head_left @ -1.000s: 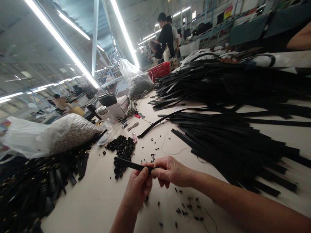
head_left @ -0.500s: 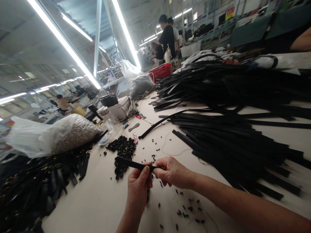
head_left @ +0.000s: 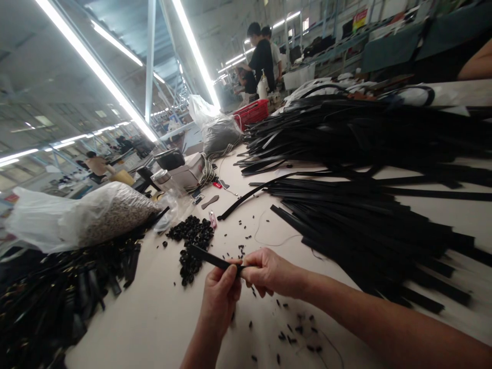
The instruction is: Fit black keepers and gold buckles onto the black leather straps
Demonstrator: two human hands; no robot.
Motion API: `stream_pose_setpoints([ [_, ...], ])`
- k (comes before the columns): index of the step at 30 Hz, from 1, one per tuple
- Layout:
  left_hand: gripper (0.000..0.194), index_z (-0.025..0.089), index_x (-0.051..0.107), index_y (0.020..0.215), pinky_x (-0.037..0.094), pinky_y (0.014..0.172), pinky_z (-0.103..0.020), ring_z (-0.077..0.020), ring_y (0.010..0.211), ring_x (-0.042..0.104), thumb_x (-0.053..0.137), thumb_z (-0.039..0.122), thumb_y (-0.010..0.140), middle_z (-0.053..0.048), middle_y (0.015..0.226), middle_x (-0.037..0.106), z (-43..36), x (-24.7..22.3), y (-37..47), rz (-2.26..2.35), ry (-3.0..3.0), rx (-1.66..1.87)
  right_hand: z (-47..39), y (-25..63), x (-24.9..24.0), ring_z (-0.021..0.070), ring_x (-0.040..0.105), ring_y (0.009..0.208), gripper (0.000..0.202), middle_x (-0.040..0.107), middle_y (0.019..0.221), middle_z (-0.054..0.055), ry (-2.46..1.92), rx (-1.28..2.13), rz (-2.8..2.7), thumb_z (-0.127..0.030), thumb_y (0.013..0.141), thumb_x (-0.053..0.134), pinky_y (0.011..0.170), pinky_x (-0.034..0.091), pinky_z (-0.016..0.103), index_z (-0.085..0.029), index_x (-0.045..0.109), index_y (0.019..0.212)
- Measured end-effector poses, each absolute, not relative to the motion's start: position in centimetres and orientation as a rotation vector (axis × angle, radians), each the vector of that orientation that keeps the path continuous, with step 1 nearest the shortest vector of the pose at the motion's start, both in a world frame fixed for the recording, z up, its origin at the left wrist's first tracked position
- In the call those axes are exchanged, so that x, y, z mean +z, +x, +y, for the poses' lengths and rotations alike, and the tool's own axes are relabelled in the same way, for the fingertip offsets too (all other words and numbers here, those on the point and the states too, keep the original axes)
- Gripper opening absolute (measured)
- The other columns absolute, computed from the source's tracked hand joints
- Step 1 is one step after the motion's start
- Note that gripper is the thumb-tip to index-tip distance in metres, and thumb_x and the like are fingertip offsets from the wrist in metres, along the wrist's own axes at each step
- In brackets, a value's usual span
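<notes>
A flat black strap [head_left: 209, 257] is pinched between the thumb and fingers of my left hand [head_left: 222, 287], its free end pointing up and left. My right hand [head_left: 271, 271] is closed at the strap's other end, fingertips touching it beside my left thumb. Whether a small piece sits in the right fingertips is hidden. Beyond the strap's free end lies a heap of small black loops [head_left: 194, 230]. Small black bits [head_left: 290, 338] are scattered on the pale table [head_left: 154, 318] around and below my hands.
Long black straps [head_left: 365, 220] fan out on the right, with a larger pile [head_left: 346, 130] behind. At left, a plastic bag [head_left: 115, 207] of small pieces rests near finished-looking straps [head_left: 77, 292]. Farther back are pink snips [head_left: 212, 219], a jar [head_left: 163, 179], a red basket [head_left: 251, 114] and people.
The view has shifted slightly. Both hands stay together on the strap, whose free end has tipped a little. The surrounding piles look the same.
</notes>
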State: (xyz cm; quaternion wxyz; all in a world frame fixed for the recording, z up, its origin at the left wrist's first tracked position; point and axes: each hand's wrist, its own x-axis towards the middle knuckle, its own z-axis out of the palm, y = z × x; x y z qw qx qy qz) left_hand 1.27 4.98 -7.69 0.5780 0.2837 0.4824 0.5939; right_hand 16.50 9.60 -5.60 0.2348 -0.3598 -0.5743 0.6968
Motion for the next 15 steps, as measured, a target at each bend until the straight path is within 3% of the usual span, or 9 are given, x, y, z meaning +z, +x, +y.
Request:
stream_pose_setpoints([
  [7, 0.038, 0.015, 0.068, 0.087, 0.026, 0.041, -0.011, -0.0040, 0.042, 0.031, 0.081, 0.046, 0.072, 0.007, 0.046, 0.037, 4.32, -7.89, 1.14, 0.956, 0.669, 1.273, 10.06, 17.15, -5.95, 0.0039, 0.042, 0.037, 0.023, 0.053, 0.050, -0.004, -0.733, 2.170, -1.465, -0.036, 0.071, 0.059, 0.034, 0.029, 0.013, -0.015, 0.057, 0.063],
  [12, 0.029, 0.019, 0.061, 0.083, 0.022, 0.039, -0.010, -0.0026, 0.039, 0.025, 0.077, 0.043, 0.078, 0.008, 0.048, 0.035, 4.18, -7.75, 0.74, 0.875, 0.684, 1.220, 9.76, 17.04, -5.44, 0.0055, 0.044, 0.037, 0.015, 0.052, 0.044, -0.005, -0.758, 2.171, -1.468, -0.030, 0.067, 0.055, 0.035, 0.033, 0.014, -0.015, 0.057, 0.063],
  [15, 0.034, 0.017, 0.061, 0.084, 0.023, 0.039, -0.009, -0.0032, 0.041, 0.030, 0.080, 0.044, 0.074, 0.008, 0.049, 0.037, 4.14, -7.64, 0.88, 0.946, 0.681, 1.239, 9.66, 17.03, -5.11, 0.0058, 0.044, 0.038, 0.011, 0.051, 0.044, -0.005, -0.802, 2.106, -1.507, -0.026, 0.064, 0.052, 0.035, 0.032, 0.014, -0.016, 0.057, 0.063],
])
